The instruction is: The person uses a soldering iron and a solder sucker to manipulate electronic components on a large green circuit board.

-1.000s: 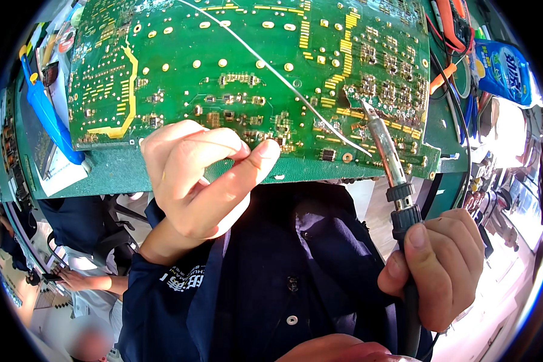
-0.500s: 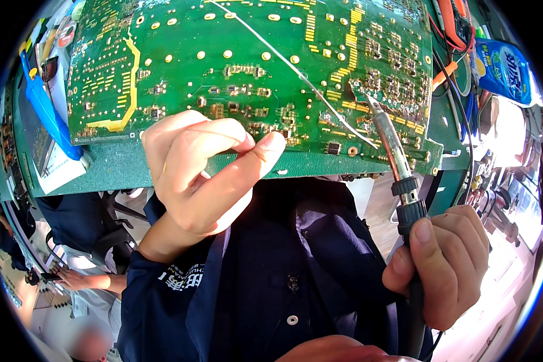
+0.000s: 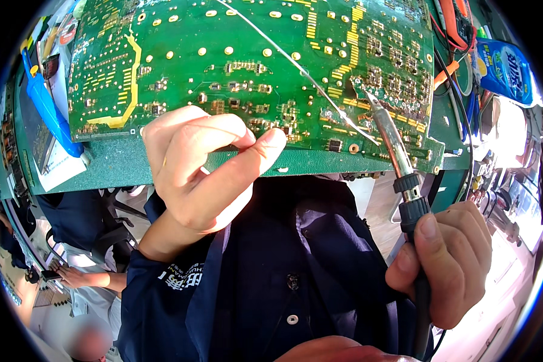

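My right hand (image 3: 440,262) grips the dark handle of a soldering iron (image 3: 387,127), whose metal tip is at a crowded area of parts on the right of a large green circuit board (image 3: 175,78); whether it touches cannot be told. My left hand (image 3: 202,172) is closed in a pinch over the board's front edge, with whatever it may hold hidden between thumb and forefinger. A thin pale wire (image 3: 320,87) runs diagonally over the board, ending a little left of the iron's shaft.
The board lies on a green worktop (image 3: 114,169). Left is a blue-handled tool (image 3: 54,114) on papers. Right are orange tools (image 3: 452,24), cables, and a blue packet (image 3: 504,69). At lower left, a co-worker's hand (image 3: 72,277) and seated body show.
Both my hands and the iron have shifted slightly up and to the right in view. The board and wire also appear slightly higher and further right. Both grips look the same.
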`<state>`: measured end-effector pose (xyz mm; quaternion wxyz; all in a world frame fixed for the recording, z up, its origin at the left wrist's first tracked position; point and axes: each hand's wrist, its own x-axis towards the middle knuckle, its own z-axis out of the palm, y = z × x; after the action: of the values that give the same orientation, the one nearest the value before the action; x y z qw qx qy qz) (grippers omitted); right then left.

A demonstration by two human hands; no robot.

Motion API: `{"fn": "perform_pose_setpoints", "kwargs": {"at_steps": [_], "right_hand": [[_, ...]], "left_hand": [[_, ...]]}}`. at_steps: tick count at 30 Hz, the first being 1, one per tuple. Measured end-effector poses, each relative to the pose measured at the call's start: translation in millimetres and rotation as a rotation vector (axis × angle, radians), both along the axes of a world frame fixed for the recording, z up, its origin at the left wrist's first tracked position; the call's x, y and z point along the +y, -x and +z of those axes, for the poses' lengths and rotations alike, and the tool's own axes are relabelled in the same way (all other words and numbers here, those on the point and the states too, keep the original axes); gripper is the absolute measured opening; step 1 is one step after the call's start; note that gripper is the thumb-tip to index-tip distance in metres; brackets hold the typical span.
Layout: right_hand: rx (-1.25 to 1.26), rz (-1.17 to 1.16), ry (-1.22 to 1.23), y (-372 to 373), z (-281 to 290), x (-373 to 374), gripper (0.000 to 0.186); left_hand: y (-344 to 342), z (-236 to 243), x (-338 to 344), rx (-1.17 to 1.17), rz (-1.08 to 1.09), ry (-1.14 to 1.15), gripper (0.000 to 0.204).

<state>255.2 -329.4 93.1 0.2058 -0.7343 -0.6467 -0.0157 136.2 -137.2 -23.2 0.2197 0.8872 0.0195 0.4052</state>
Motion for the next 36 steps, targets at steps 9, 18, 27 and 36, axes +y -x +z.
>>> {"fn": "perform_pose_setpoints", "kwargs": {"at_steps": [9,18,27,36], "right_hand": [[0.011,-0.004,0.058,8.0,3.8,8.0,0.026],[0.026,-0.054,0.028,13.5,2.2,15.8,0.024],[0.027,-0.047,0.029,11.0,4.9,17.0,0.023],[0.038,0.015,0.028,0.7,3.7,10.4,0.023]], "left_hand": [[0.9,-5.7,-0.4,-0.033,-0.005,-0.020,0.020],[6.0,-4.9,-1.7,0.032,0.007,-0.014,0.020],[5.7,-4.2,-0.6,0.027,-0.005,-0.024,0.019],[3.3,-4.4,0.1,0.005,-0.007,-0.009,0.019]]}}
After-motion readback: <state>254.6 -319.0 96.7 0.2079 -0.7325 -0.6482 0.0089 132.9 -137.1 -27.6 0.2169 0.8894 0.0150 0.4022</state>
